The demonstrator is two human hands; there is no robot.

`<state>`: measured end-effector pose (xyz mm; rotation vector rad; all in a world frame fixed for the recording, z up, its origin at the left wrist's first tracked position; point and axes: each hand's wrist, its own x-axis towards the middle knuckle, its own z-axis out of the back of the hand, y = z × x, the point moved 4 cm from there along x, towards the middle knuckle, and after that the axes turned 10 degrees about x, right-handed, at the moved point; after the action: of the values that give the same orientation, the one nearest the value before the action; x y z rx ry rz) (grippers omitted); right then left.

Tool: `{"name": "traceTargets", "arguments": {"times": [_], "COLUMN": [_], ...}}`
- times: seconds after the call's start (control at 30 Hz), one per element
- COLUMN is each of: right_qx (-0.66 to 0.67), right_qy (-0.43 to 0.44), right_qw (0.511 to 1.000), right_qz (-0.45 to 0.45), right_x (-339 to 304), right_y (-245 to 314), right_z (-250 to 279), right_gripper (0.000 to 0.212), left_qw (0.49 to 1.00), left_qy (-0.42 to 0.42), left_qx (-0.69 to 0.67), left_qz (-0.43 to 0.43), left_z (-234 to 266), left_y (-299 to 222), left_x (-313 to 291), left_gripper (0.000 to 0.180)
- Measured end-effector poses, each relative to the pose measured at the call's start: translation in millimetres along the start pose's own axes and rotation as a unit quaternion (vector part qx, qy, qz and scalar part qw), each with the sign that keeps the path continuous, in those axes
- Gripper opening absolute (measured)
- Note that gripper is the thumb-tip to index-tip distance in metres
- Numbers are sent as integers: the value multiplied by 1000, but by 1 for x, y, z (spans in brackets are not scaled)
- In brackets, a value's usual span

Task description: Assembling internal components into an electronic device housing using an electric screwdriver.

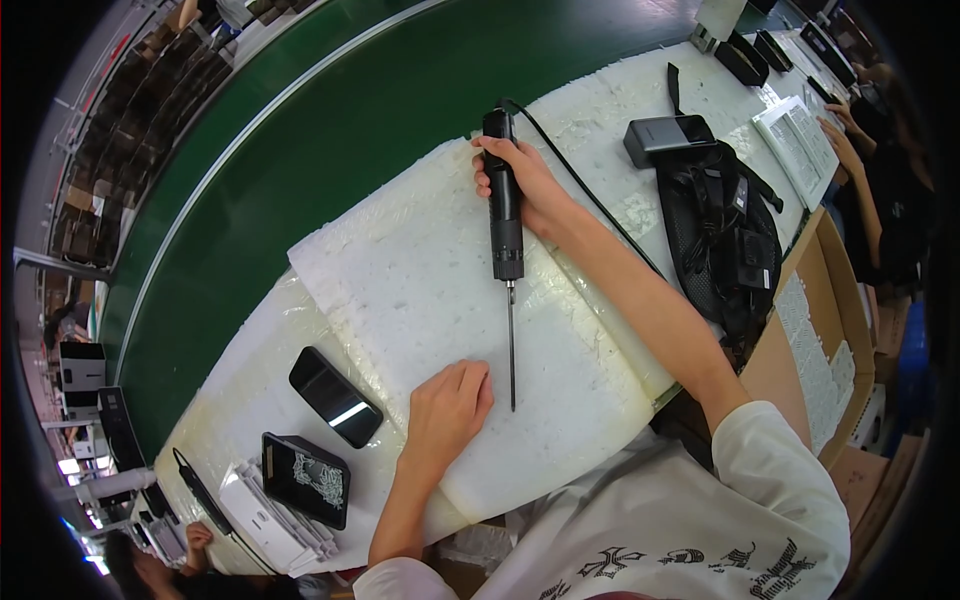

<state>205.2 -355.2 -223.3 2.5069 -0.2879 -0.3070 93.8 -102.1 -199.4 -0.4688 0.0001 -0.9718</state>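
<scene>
My right hand (530, 180) is wrapped round the upper body of a black electric screwdriver (507, 230). Its long thin bit points toward me, the tip close above or on the white foam pad (400, 260). Left of that tip, my left hand (450, 408) rests on the pad with its fingers curled in; whatever they may hold is hidden. A dark smartphone (336, 397) lies to the left of this hand. Nearer to me stands a black tray (270, 470) with many small silvery screws (318, 478) in it.
A black cable (590, 195) runs from the screwdriver past my right forearm. Beyond it are a grey power bank (655, 138) and a black mesh pouch (715, 240) with cables. White flat boxes (265, 515) lie beside the tray. A green conveyor belt (270, 170) curves behind; other people work at both sides.
</scene>
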Motion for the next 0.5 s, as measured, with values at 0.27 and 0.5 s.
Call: {"name": "traceTargets", "arguments": {"times": [0.27, 0.5], "right_qx": [-2, -2], "right_qy": [-3, -1], "right_qw": [1000, 1000], "right_qz": [0, 0], "right_x": [0, 0], "right_y": [1, 0], "right_z": [-2, 1], "right_gripper": [31, 32], "left_qw": [1000, 1000], "left_qy": [-4, -5], "left_qx": [1, 0], "left_qz": [-2, -5], "left_z": [0, -2], "left_y": [1, 1], "left_x": [0, 0], "left_gripper": [14, 14]}}
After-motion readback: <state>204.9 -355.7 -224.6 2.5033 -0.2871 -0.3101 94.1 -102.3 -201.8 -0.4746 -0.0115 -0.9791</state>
